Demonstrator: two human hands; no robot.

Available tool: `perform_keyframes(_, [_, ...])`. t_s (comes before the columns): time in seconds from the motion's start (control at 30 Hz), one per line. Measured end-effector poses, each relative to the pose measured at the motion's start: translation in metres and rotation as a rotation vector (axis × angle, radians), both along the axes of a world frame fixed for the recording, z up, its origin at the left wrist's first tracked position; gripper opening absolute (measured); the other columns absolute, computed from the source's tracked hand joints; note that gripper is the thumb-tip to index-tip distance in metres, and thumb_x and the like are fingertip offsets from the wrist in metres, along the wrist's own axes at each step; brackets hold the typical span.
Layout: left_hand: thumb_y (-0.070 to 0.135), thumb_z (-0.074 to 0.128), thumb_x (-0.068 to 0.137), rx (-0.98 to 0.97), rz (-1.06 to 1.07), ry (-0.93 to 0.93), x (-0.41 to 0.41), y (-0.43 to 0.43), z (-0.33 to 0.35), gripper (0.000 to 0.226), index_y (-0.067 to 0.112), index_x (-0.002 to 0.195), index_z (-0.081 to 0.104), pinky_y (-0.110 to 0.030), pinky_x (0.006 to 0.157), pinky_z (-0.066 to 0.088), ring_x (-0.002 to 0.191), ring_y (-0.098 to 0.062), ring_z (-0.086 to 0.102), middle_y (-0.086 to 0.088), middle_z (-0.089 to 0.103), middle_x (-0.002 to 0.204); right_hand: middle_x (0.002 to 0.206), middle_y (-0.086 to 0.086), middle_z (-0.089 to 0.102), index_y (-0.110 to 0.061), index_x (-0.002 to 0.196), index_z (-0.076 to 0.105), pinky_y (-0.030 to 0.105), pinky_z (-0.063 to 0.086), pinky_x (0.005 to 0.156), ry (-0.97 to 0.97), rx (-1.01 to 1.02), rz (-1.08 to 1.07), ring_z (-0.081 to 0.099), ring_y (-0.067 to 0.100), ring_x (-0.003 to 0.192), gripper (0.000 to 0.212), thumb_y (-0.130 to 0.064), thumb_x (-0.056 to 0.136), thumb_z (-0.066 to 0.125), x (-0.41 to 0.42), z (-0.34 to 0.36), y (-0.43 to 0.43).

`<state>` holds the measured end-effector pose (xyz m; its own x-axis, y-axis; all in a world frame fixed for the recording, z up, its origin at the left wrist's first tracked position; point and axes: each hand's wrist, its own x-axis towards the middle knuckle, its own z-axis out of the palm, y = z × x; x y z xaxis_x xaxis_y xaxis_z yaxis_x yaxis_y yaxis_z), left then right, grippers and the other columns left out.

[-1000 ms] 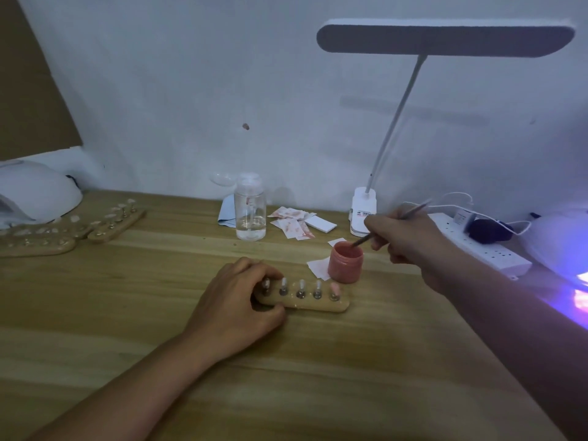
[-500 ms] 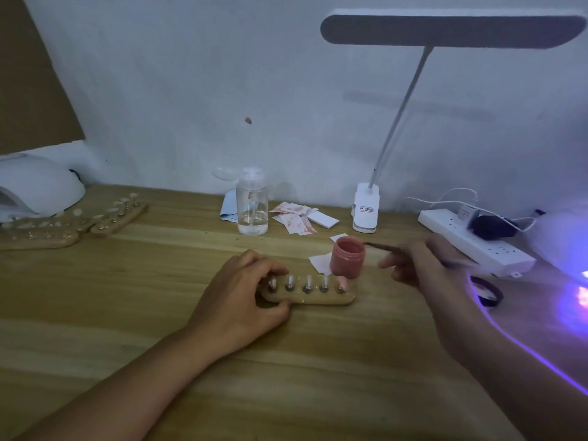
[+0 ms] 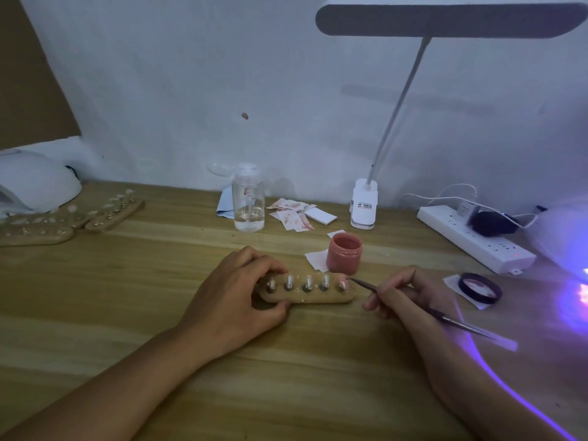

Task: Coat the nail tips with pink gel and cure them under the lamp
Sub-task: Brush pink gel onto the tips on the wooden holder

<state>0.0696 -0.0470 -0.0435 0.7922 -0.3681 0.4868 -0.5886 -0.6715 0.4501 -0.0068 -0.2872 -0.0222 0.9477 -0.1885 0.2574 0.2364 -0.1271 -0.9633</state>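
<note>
A wooden holder (image 3: 318, 296) with several upright nail tips lies mid-table. My left hand (image 3: 235, 297) grips its left end between thumb and fingers. My right hand (image 3: 404, 294) pinches a thin brush (image 3: 366, 284) whose tip touches the rightmost nail tip (image 3: 343, 283), which looks pink. The open pink gel jar (image 3: 344, 252) stands just behind the holder. A curing lamp (image 3: 563, 240) glows purple at the far right edge.
The jar's black lid (image 3: 480, 288) lies right of my right hand. A power strip (image 3: 474, 238), desk lamp base (image 3: 364, 205), clear bottle (image 3: 248, 202) and stained wipes (image 3: 292, 213) line the back. More nail holders (image 3: 114, 213) and a white lamp (image 3: 35, 183) sit far left.
My right hand lifted the brush out of the pink jar, came down and forward, and set its tip on the rightmost nail tip. My left hand kept hold of the holder.
</note>
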Motion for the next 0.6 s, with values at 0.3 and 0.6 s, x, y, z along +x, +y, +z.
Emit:
perform_keyframes(0.3, [0.047,0.075,0.072,0.013,0.003,0.009,0.0006,0.0005,-0.0006,0.039,0.041,0.109,0.064,-0.014,0.080,0.042,0.098,0.006,0.049,0.026,0.050,0.101,0.071,0.010,0.072,-0.002,0.082,0.057,0.020,0.049,0.064,0.000,-0.051,-0.028,0.063,0.009,0.065,0.006,-0.002,0.087,0.061,0.0005,-0.0007,0.0016])
perform_keyframes(0.6, [0.046,0.077,0.071,0.000,0.002,0.011,-0.0005,-0.0001,0.0006,0.040,0.039,0.109,0.066,-0.016,0.081,0.042,0.097,0.003,0.051,0.024,0.052,0.101,0.069,0.010,0.070,-0.008,0.081,0.058,0.031,0.046,0.073,0.001,-0.087,-0.010,0.063,0.011,0.068,0.011,0.002,0.084,0.062,-0.0016,0.0012,0.0055])
